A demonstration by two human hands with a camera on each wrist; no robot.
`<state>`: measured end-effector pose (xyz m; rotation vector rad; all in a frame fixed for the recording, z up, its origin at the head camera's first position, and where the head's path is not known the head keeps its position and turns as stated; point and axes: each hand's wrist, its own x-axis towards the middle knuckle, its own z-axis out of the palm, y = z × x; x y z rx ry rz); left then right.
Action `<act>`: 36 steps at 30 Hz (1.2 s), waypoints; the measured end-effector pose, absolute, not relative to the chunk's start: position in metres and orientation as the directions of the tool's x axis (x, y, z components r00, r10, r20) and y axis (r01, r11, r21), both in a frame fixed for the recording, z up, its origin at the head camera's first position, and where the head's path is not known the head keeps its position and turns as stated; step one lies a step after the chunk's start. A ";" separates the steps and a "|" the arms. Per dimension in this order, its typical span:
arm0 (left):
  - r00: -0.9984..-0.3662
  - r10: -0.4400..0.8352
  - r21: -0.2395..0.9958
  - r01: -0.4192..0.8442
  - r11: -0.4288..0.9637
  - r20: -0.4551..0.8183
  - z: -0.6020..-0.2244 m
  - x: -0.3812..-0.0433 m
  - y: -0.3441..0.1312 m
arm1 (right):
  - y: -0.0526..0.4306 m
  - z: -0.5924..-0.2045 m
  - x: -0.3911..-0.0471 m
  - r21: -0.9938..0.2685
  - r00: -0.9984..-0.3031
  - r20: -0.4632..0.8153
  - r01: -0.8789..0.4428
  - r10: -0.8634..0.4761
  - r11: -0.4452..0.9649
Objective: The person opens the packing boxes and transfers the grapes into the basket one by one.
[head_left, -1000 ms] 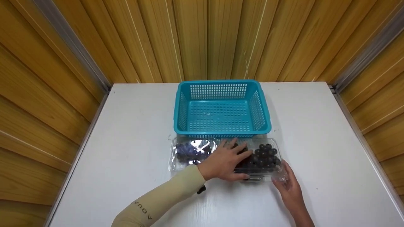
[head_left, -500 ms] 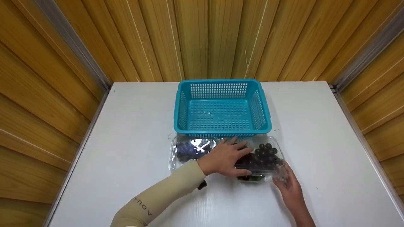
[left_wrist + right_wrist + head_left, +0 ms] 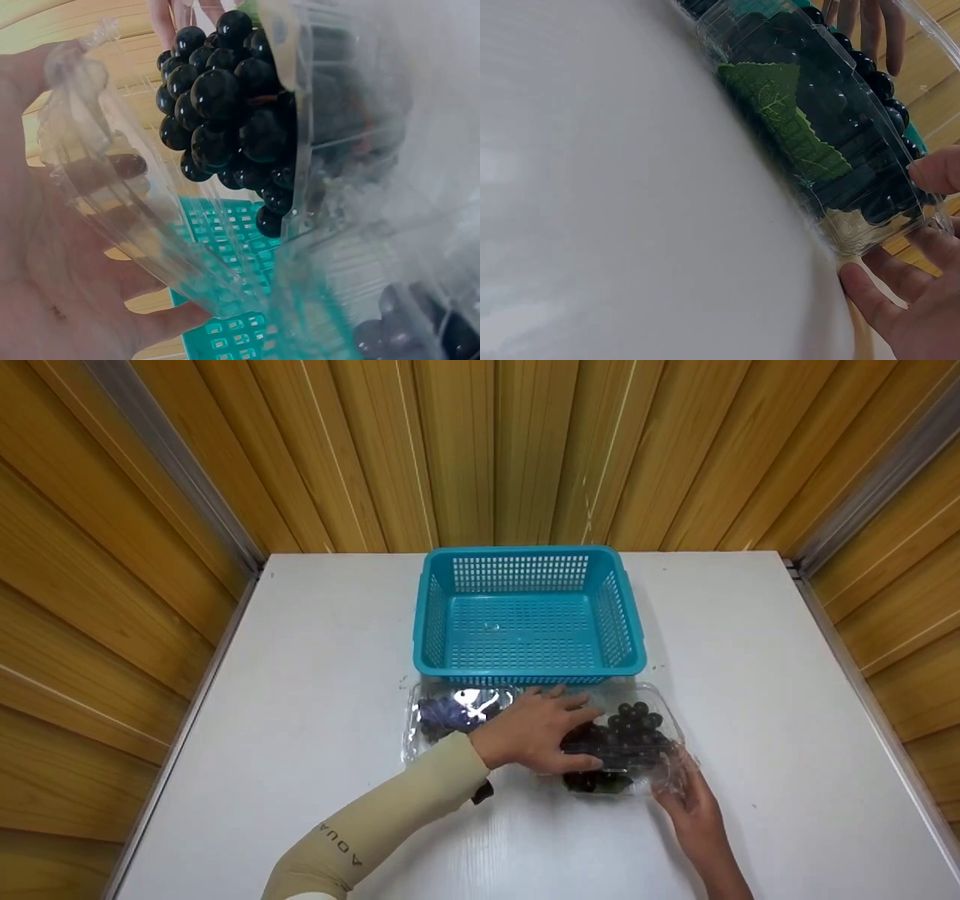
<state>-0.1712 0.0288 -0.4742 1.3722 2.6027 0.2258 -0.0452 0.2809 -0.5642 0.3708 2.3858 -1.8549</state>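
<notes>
Two clear plastic clamshell boxes of dark grapes stand side by side. The right box (image 3: 643,781) has its lid (image 3: 124,195) lifted at the front, baring black grapes (image 3: 217,97) in the left wrist view. My left hand (image 3: 536,731) lies on this lid, fingers spread and palm against the plastic. With thumb and fingers, my right hand (image 3: 694,810) grips the box's right end near its front corner. A green leaf (image 3: 780,116) shows through the front wall. The left box (image 3: 411,727) is partly covered by my left forearm.
A blue-green plastic basket (image 3: 529,671) with slotted walls stands right behind both boxes. The white table (image 3: 315,660) stretches to either side and in front. Yellow wood-look panels (image 3: 525,450) enclose the back and sides.
The right box's front edge has come up from nearly level, and more of its front and the leaf shows. My left hand moved slightly away from me; my right hand stays at the corner.
</notes>
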 end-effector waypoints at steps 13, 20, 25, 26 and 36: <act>-0.525 0.844 0.257 0.805 0.534 -0.109 -0.466 -0.179 0.033 | 0.284 -0.561 -0.041 -0.917 -0.947 -0.289 0.317 0.143 0.244; -0.518 0.846 0.390 0.759 0.522 -0.125 -0.465 -0.185 0.030 | 0.285 -0.566 -0.033 -0.954 -0.971 -0.194 0.220 0.139 0.205; -0.524 0.840 0.505 0.692 0.516 -0.140 -0.462 -0.189 0.028 | 0.283 -0.573 -0.026 -0.990 -0.993 -0.015 0.031 0.118 0.137; -0.524 0.841 0.507 0.692 0.514 -0.138 -0.462 -0.190 0.028 | 0.282 -0.573 -0.025 -0.992 -0.993 -0.002 0.017 0.119 0.127; -0.519 0.845 0.569 0.658 0.492 -0.130 -0.461 -0.194 0.028 | 0.278 -0.573 -0.019 -0.976 -0.986 -0.078 0.105 0.145 0.189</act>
